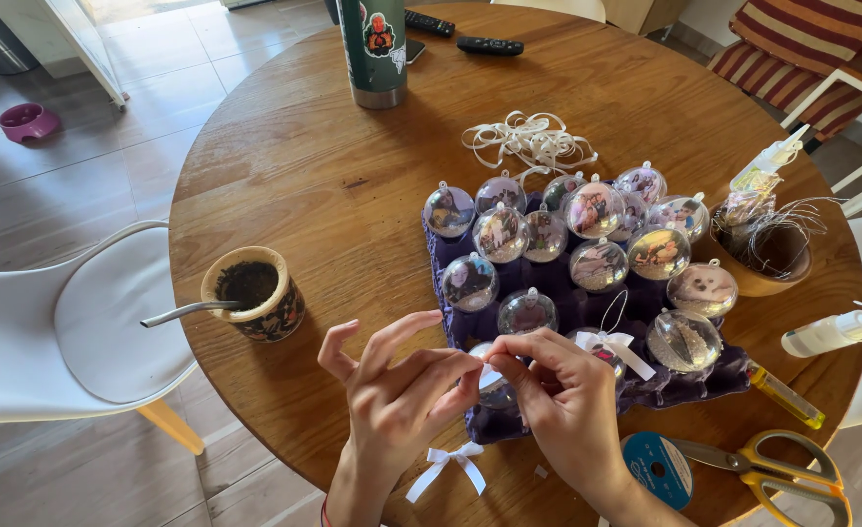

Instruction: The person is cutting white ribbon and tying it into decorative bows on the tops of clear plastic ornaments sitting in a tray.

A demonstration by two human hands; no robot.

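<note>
Head view, largest to smallest.

- Table (284, 166): round, wooden, bears everything listed.
- Tray (558, 303): purple, moulded cups, right of centre; holds the clear baubles, most with pictures inside.
- Flask (373, 49): dark green, upright at the far edge.
- Cup (253, 293): gourd type with a metal straw, left of the tray.
- Bowl (767, 256): wooden, with wire loops, right of the tray.
- Scissors (777, 471): yellow handles, near edge, just beside a blue spool (657, 468).
- Ribbon (531, 140): loose white coil beyond the tray.
- Left hand (397, 400): thumb and forefinger pinched narrow on white ribbon, other fingers spread.
- Right hand (567, 395): fingertips closed on the same ribbon, touching the left.
- Bauble (494, 388): in the tray's near-left cup, directly under both hands, partly hidden.
- Bow (450, 464): finished, white, on the table near the left wrist.

Handling note: a neat knot likely needs even loops, steady tension, and the bauble left seated in its cup.
</note>
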